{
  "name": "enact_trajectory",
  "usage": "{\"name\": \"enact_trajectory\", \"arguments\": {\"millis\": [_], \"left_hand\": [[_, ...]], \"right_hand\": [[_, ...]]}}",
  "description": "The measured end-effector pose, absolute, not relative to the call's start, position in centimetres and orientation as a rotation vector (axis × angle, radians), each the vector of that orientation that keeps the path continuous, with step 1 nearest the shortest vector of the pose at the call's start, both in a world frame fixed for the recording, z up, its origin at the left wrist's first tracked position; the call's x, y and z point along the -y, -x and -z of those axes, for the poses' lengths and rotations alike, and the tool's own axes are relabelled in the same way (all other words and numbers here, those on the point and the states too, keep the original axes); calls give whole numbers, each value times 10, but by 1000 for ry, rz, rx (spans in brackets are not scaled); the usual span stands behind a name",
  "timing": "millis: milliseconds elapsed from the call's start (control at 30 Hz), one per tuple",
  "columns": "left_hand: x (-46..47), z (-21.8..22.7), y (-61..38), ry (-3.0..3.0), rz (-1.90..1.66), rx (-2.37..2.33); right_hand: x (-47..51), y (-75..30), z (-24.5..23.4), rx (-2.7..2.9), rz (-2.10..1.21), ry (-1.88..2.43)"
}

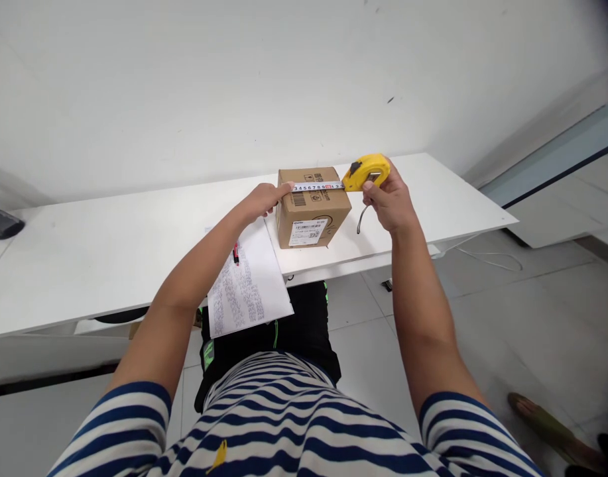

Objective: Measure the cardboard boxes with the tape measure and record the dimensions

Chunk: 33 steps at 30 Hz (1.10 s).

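A brown cardboard box point(290, 224) with a white label on its near side stands on the white table point(109, 232). Across its top lies the pulled-out blade of a yellow tape measure point(378, 163). My right hand point(390, 199) grips the tape measure's case just past the box's right edge, a dark wrist cord hanging below. At the box's left edge, my left hand point(266, 201) pinches the blade's end, with the thumb on top. The blade's tip is hidden under the thumb.
Left of the box, a handwritten paper sheet point(244, 298) overhangs the table's front edge, with a red and black pen point(235, 254) on it. A white wall point(209, 86) rises behind. Another person's foot point(542, 421) shows at lower right.
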State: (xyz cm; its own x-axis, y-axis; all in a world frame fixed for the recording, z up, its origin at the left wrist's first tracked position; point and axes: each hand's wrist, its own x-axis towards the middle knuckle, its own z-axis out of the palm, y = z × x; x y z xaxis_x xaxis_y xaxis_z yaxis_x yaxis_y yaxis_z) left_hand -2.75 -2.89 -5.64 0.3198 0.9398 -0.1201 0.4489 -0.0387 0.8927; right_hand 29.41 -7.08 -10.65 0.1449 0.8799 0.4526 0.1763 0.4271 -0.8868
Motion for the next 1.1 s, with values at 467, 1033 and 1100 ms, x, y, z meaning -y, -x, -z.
{"name": "enact_trajectory", "arguments": {"millis": [467,1033,1100], "left_hand": [[60,16,63,-1820,-1122,-1117],[69,85,131,-1165,-1097,-954],[54,106,139,-1112,-1230,-941]], "right_hand": [[108,-275,47,1456,-425,824],[109,-41,90,2131,31,1288],[109,-25,95,2241,117,1259]]}}
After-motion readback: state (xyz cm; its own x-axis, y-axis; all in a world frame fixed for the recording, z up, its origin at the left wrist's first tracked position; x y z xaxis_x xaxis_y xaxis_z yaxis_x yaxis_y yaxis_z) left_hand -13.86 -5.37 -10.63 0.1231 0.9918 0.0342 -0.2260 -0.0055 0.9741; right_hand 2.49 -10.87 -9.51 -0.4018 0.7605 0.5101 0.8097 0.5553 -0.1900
